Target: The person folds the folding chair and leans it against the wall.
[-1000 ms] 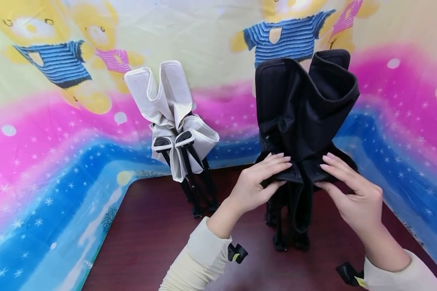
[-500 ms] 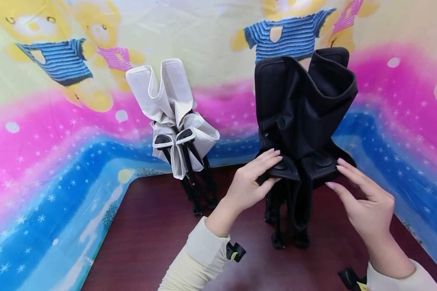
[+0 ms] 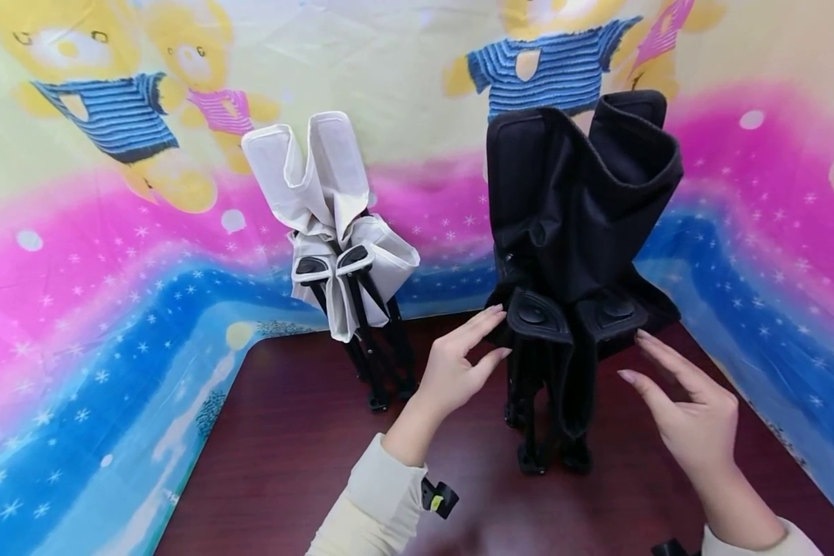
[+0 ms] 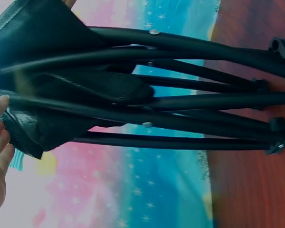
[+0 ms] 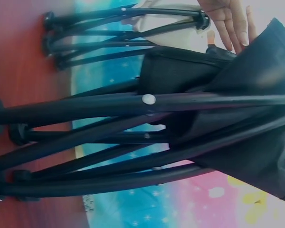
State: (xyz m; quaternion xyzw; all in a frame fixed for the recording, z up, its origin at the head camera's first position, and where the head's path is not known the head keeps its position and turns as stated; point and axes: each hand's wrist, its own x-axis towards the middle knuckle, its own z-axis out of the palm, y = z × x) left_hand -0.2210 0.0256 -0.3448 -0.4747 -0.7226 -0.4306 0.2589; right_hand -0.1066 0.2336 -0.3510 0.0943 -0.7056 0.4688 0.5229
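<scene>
A folded black camping chair (image 3: 584, 208) stands upright on the table, its fabric bunched above its black legs (image 4: 204, 102). At its seat front are two corner pockets capping the tube ends. My left hand (image 3: 455, 363) is at the left corner pocket (image 3: 538, 315), fingers extended and fingertips right at its edge. By the right corner pocket (image 3: 611, 313) is my right hand (image 3: 698, 409), thumb and fingers apart, fingertips just below the fabric edge. Neither hand grips anything. In the right wrist view the left hand (image 5: 230, 21) shows beyond the black fabric.
A smaller folded white camping chair (image 3: 333, 201) with black legs stands to the left, farther back. Both chairs are on a dark red-brown table (image 3: 285, 463). A curtain (image 3: 403, 85) printed with bears hangs close behind and around the table.
Both hands have come off the front corner pockets, the left moving left and down, the right moving right and down. The pockets, covered earlier, now show. The black chair stays standing.
</scene>
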